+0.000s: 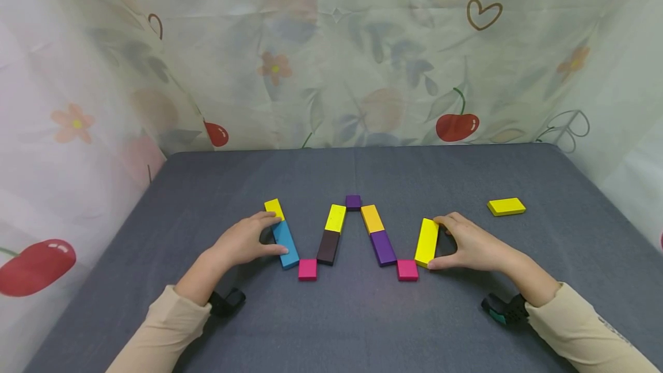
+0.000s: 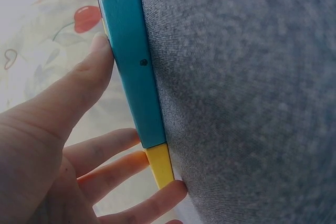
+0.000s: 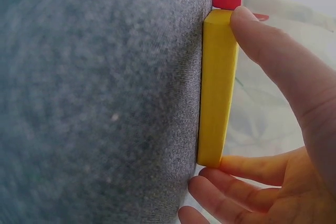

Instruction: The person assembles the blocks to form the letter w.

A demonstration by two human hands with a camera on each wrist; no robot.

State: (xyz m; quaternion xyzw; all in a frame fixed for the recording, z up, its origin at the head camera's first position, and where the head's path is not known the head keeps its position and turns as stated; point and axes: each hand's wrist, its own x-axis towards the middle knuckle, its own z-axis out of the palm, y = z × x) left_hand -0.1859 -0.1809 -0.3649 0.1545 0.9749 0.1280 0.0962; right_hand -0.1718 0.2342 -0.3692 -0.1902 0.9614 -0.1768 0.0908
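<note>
Several small coloured blocks form a zigzag row, end to end, on the grey cloth. At its left end, my left hand (image 1: 243, 240) holds the blue block (image 2: 131, 66), thumb on its near part and index finger at its far end. Other fingers of that hand reach a short yellow block (image 2: 160, 166) beyond it. At the right end, my right hand (image 1: 468, 244) pinches a long yellow block (image 3: 218, 87), thumb at the near end and index finger at the far end. A pink block (image 1: 407, 270) adjoins it; another pink block (image 1: 308, 270) adjoins the blue one.
Between the hands stand a yellow block (image 1: 335, 218), a dark brown block (image 1: 328, 247), a small purple block (image 1: 353, 202) at the peak, an orange block (image 1: 372, 219) and a longer purple block (image 1: 383, 247). A separate yellow block (image 1: 506, 207) lies farther right. Patterned curtains surround the table (image 1: 352, 327).
</note>
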